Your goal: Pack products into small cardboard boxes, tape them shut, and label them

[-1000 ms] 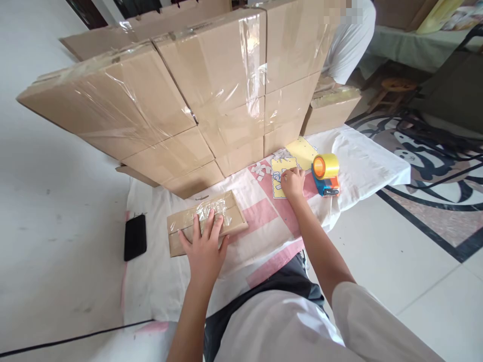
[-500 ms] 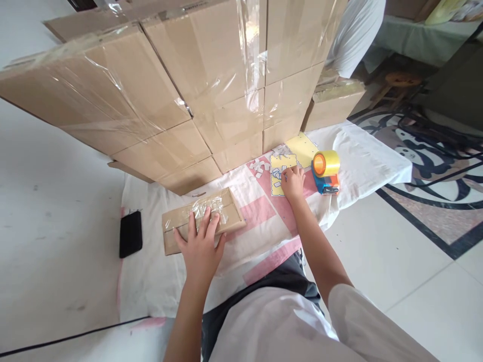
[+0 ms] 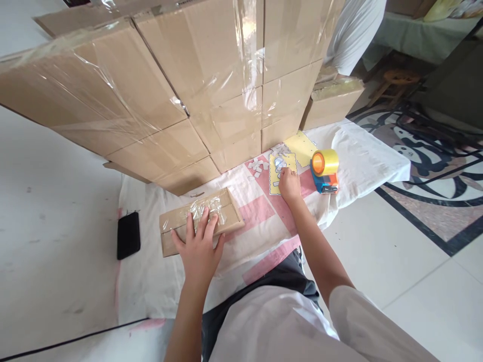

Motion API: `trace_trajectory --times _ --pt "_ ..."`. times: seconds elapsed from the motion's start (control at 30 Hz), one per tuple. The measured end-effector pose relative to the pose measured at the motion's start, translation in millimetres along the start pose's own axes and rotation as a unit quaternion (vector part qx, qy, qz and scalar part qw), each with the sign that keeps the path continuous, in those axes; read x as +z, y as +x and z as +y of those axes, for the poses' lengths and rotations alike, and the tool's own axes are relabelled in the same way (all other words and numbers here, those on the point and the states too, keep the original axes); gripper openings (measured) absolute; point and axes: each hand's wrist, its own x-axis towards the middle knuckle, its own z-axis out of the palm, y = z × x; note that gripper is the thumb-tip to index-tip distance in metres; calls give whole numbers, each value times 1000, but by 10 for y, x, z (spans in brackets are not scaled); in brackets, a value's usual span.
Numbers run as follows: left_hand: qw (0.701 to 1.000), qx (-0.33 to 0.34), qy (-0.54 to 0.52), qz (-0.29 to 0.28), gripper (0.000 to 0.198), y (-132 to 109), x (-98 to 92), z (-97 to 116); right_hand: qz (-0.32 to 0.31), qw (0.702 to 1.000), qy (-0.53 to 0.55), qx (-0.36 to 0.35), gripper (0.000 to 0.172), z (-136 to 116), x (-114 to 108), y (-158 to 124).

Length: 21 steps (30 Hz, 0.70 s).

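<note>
My left hand [image 3: 199, 250] lies with spread fingers on a flat cardboard box [image 3: 231, 213], whose top has clear tape stuck across it. To the right, my right hand [image 3: 290, 185] is closed over a yellow card [image 3: 289, 160] with a scalloped edge. Small white and bluish paper pieces [image 3: 279, 163] lie on that card. Whatever the right fingers may pinch is hidden. Beside this hand stands a blue and orange tape dispenser [image 3: 324, 180] carrying a roll of yellow tape [image 3: 327, 162].
Tall taped cardboard boxes [image 3: 226, 115] form a wall behind the work area. White paper scraps [image 3: 257, 166] and a second yellow sheet [image 3: 303, 147] lie near its foot. A black phone-like object [image 3: 129, 235] rests at the left. Another person's white sleeve [image 3: 356, 35] shows at the back right.
My right hand has shifted slightly left and down over the yellow card, and its fingers are now curled tighter. The left hand stays on the box.
</note>
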Motion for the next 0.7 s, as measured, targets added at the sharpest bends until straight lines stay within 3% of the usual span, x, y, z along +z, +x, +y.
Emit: trace_trajectory --times 0.33,0.57,0.7 --pt "1000 -4 -6 3 47 -3 -7 8 44 996 62 37 22 -2 -80 -19" --pt "1000 -4 -5 -1 46 -4 -13 -2 138 983 118 -14 18 -19 -148 -64" --pt "1000 -1 -3 -1 46 -6 -8 -4 131 984 120 -14 16 20 -110 -24"
